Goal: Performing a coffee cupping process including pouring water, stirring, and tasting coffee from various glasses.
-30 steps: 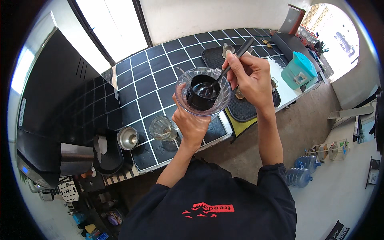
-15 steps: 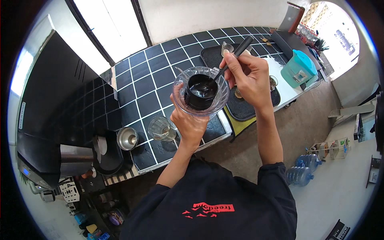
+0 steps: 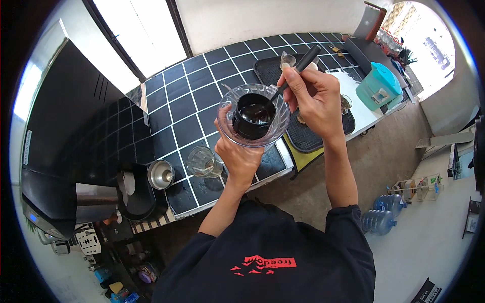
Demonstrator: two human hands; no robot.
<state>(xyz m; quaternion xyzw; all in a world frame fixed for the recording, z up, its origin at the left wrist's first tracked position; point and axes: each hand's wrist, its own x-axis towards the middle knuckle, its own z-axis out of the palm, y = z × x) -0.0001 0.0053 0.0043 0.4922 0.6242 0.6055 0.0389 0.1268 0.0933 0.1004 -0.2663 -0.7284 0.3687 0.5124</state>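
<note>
A clear ribbed coffee dripper (image 3: 227, 129) is in my left hand (image 3: 239, 160), whose fingers wrap round it from below and the left side. Inside its cone sits a round black cup (image 3: 247, 130) with dark, shiny contents. Above and to the right, my right hand (image 3: 319, 103) pinches a long black-handled utensil (image 3: 308, 57) between thumb and fingers. The utensil slants down into the black cup, so the shape of its lower end is hidden. A clear glass (image 3: 201, 162) stands on the counter just left of my left wrist.
The black-tiled counter (image 3: 182, 107) bears a metal cup (image 3: 161, 174) by a black machine (image 3: 65, 116) at left. Beyond my right hand are black trays (image 3: 307, 140) with small glasses and a turquoise-lidded pitcher (image 3: 378, 90). Large blue water bottles (image 3: 379, 222) lie at the lower right.
Both hands stay almost where they were. The bright reflection inside the black cup has changed, and its contents look darker now.
</note>
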